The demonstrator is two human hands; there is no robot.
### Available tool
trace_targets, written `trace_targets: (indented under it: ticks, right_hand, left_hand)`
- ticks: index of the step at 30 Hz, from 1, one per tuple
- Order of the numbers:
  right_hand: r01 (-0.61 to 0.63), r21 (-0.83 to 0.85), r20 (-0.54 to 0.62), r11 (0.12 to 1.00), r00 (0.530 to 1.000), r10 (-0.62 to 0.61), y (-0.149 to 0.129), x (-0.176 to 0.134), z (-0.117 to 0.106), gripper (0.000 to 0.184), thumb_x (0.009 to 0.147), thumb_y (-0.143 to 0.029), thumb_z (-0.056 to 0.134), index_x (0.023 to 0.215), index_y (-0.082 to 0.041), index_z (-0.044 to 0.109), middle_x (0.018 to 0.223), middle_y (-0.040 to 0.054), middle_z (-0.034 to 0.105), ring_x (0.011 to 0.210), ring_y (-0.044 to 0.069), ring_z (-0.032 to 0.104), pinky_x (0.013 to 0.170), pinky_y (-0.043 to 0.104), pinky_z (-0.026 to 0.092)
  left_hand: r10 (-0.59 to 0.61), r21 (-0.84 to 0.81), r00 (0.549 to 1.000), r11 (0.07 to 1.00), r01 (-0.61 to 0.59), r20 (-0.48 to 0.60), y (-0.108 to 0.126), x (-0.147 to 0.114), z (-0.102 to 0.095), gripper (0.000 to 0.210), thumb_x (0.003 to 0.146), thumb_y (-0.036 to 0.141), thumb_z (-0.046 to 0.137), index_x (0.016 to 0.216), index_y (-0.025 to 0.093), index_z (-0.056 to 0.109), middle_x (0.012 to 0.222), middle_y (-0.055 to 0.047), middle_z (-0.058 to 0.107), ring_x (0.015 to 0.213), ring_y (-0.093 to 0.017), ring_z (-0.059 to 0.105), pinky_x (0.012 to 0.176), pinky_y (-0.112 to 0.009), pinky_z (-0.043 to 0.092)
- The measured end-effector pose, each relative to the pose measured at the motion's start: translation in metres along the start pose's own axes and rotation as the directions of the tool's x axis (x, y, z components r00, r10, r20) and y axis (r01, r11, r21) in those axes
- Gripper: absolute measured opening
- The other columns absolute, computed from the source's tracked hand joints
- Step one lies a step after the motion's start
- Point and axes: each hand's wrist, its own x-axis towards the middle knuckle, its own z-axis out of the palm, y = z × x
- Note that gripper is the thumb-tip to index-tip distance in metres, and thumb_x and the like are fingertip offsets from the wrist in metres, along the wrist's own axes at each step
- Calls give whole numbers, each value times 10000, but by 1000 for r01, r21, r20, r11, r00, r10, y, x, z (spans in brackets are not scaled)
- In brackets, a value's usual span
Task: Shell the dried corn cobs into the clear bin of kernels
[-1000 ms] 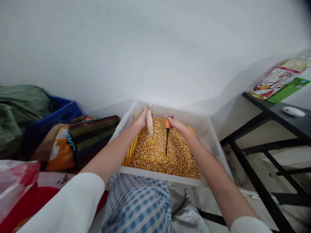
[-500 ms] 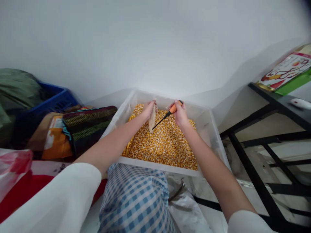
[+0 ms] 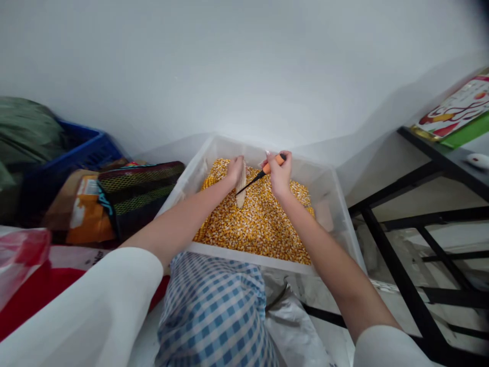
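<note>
My left hand [image 3: 236, 171] is closed round the upper end of a pale, mostly bare corn cob [image 3: 241, 193], which slants down over the loose kernels. In my right hand [image 3: 280, 173] is a screwdriver [image 3: 272, 164] with an orange and black handle. Its thin dark shaft points down and left, and the tip crosses in front of the cob; whether they touch I cannot tell. Beneath both hands, a heap of yellow corn kernels [image 3: 255, 227] fills much of a translucent plastic bin [image 3: 340, 204]. Along the bin's left side lie unshelled yellow cobs [image 3: 208, 182], partly hidden by my left arm.
A blue crate [image 3: 87, 153] and a dark mesh bag [image 3: 141, 191] stand to the left, with a red and white bag [image 3: 26, 260] nearer me. At right is a black metal rack [image 3: 385, 244] bearing a colourful package [image 3: 454, 114]. The white wall [image 3: 244, 76] rises behind the bin.
The screwdriver's tip has shifted up and left across the cob, and its handle has moved slightly up. My left hand keeps hold of the cob. The view has shifted slightly.
</note>
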Motion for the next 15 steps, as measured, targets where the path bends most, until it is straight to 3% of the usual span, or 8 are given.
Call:
trace_targets:
  ticks: [3, 8, 11, 15]
  right_hand:
    - [-37, -42, 13, 998, 999, 38, 3, -2, 2, 359, 770, -405, 586, 937, -261, 302, 615, -86, 474, 562, 107, 587, 575, 228, 483]
    - [32, -57, 140, 998, 990, -23, -13, 4, -5, 376, 779, -372, 606, 1001, -274, 318, 730, -54, 523, 642, 101, 608, 636, 244, 509]
    - [33, -79, 216, 996, 976, -15, -19, 7, -11, 346, 775, -388, 612, 961, -267, 345, 750, -49, 513, 613, 82, 590, 577, 217, 502]
    - [39, -77, 210, 996, 978, -22, -13, 6, -13, 347, 778, -420, 600, 944, -266, 337, 763, -46, 491, 560, 62, 552, 504, 184, 480]
  left_hand:
    - [-16, -7, 999, 1000, 16, 41, 0, -1, -1, 278, 804, 427, 538, 704, 168, 515, 493, 19, 477, 398, -110, 482, 449, -232, 378]
    - [-27, -13, 994, 999, 29, 105, 1, -2, -3, 207, 807, 367, 501, 731, 174, 506, 494, 26, 480, 401, -114, 488, 425, -229, 365]
    - [-21, -31, 993, 999, 25, 112, 2, -2, -3, 177, 804, 324, 486, 717, 171, 508, 490, 26, 479, 390, -106, 475, 419, -226, 363]
    - [-44, -50, 991, 997, 51, 128, 1, -2, -2, 170, 787, 324, 506, 705, 175, 509, 478, 25, 483, 388, -105, 469, 429, -225, 375]
